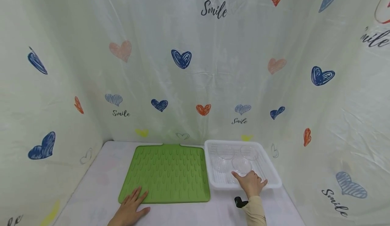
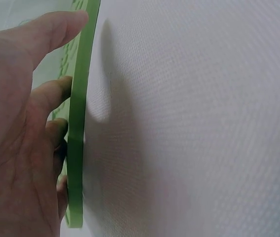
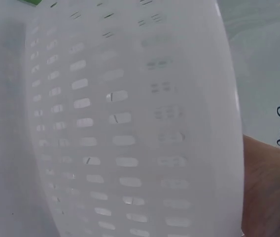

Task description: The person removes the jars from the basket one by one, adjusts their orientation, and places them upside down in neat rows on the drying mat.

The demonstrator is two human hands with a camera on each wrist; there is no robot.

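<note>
Heart-print curtain backing white table [image 1: 100, 185] | left hand [image 1: 131, 208] lying flat, fingers spread, on mat [image 1: 167, 172] | right hand [image 1: 250, 182] reaching into basket [image 1: 274, 175], fingertips touching bowl [image 1: 242, 165] just ahead, grip unclear.

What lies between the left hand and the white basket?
The green mat: the left hand rests on its near left corner, and its right edge runs beside the white basket. The head view shows it.
</note>
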